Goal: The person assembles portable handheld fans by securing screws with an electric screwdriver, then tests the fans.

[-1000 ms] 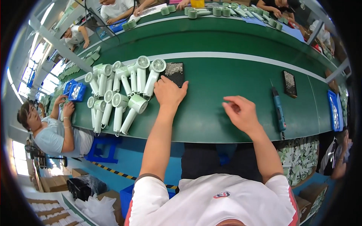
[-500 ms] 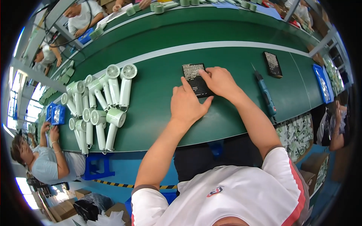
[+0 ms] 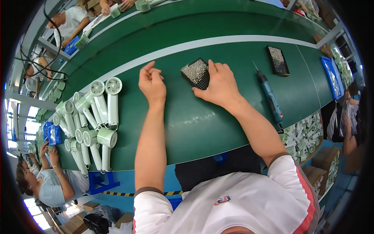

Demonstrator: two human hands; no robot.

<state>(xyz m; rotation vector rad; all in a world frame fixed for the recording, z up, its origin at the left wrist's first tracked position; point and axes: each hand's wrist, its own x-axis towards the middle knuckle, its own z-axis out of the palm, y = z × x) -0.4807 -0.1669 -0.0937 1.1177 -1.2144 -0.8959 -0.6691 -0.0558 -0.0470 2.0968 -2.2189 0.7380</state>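
So my right hand is on the small black tray, which sits on the green bench out in front of me, about midway across. Thumb's at the near corner, index finger runs along the right side, so that grip is spread around the tray's right end and holding it. Can't tell if it's flat on the bench or slightly lifted. Tray's turned at an angle, with loose silvery metal bits piled over most of it and some bare holes showing near my thumb.

Left hand hangs above the bench, well apart from the tray, fingers half curled. That grip looks narrow, but I honestly can't tell if anything tiny is pinched in there.

Pale green handheld fans lie bunched off to my left. Over on the right there's a teal power screwdriver, then a second black tray of metal bits beyond it.
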